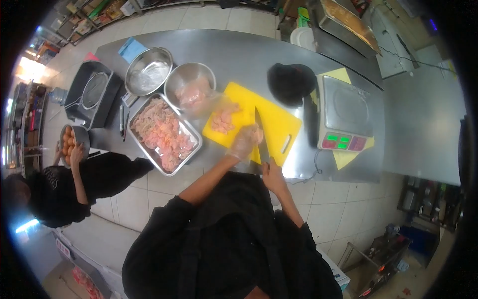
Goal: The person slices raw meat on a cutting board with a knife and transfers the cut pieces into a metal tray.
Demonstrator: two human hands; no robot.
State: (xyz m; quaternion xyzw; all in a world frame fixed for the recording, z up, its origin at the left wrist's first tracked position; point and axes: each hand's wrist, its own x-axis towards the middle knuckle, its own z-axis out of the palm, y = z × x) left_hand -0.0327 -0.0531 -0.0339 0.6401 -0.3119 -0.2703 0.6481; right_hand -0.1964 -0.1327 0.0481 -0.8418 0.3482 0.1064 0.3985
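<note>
On the yellow cutting board [276,117] my left hand [242,144], in a clear plastic glove, is closed on a piece of raw chicken [257,134]. My right hand [272,175] grips the handle of a kitchen knife [262,137]. Its blade lies alongside the chicken piece, pointing away from me. Cut raw chicken pieces [225,118] form a small pile on the board's left part. Left of the board, a metal tray [197,141] holds a heap of cut meat. Behind it stands a steel bowl [209,73] with larger raw chicken pieces and a plastic bag.
A digital scale [347,112] and a black bundle [290,82] stand to the right. Another steel bowl [149,70] and a dark bin [102,107] with a strainer are at left. A person [69,184] at far left holds a bowl of eggs [68,144].
</note>
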